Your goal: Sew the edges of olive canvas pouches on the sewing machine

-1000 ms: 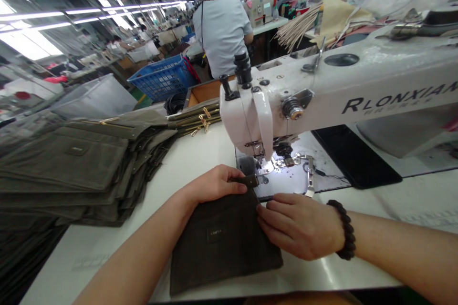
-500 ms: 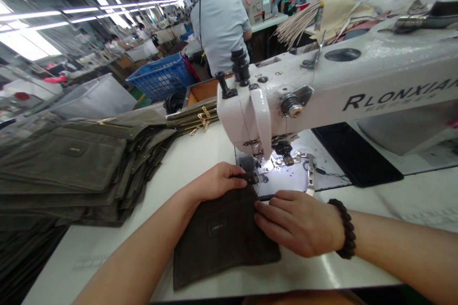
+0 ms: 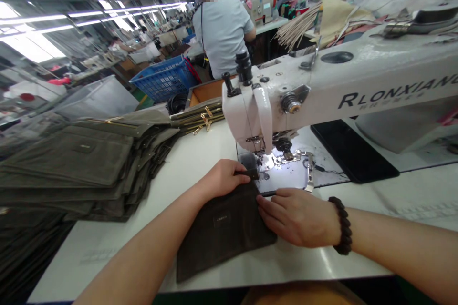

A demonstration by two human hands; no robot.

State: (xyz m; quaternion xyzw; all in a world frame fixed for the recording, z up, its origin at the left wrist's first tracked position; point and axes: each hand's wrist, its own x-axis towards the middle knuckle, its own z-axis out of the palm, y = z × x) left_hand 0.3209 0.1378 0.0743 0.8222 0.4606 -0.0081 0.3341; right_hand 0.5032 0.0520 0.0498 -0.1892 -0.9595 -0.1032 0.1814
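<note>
A dark olive fabric panel [image 3: 229, 243] with a small label patch lies on the table in front of the sewing machine [image 3: 246, 114]. At its top edge, my left hand [image 3: 225, 178] pinches a short folded strip [image 3: 253, 174] between thumb and fingers, close to the presser foot [image 3: 264, 162]. My right hand [image 3: 300, 217], a dark beaded bracelet on its wrist, grips the panel's right edge with its fingers held together. The strip's end sits just left of the needle area; whether it is under the foot I cannot tell.
A stack of similar olive panels [image 3: 71, 162] is piled at the left, with zippered pieces [image 3: 203, 119] behind. On the machine bed lies a black phone [image 3: 354, 150]. A blue basket [image 3: 162, 76] and a seated co-worker [image 3: 223, 33] are beyond the table.
The panel has turned slightly, its lower right corner swinging up and away from me. Both hands keep their grip and have shifted a little with it. The camera view has moved slightly.
</note>
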